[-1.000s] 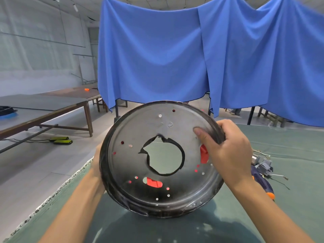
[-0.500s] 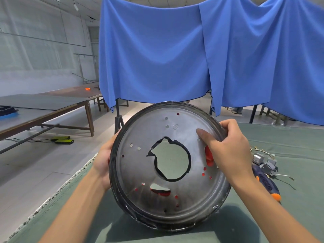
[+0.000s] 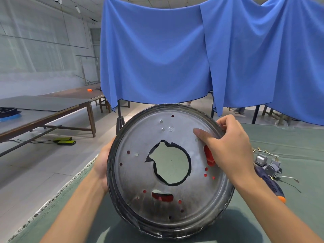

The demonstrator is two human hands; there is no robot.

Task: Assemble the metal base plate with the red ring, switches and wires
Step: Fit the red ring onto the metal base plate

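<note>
I hold a round metal base plate upright above the green table, its flat side facing me. It has a large ragged centre hole and several small holes. Red from the ring behind it shows through the slots and holes. My left hand grips the plate's left rim from behind. My right hand grips the upper right rim, thumb pressed on the face. Grey switches with wires lie on the table to the right.
A screwdriver with a dark blue and orange handle lies by the switches. The green cloth table edge runs along the left. Blue curtains hang behind. Wooden tables stand at far left.
The plate has shifted right and slightly toward me and has turned a little. My left hand came further round the left rim. My right thumb slid up the face.
</note>
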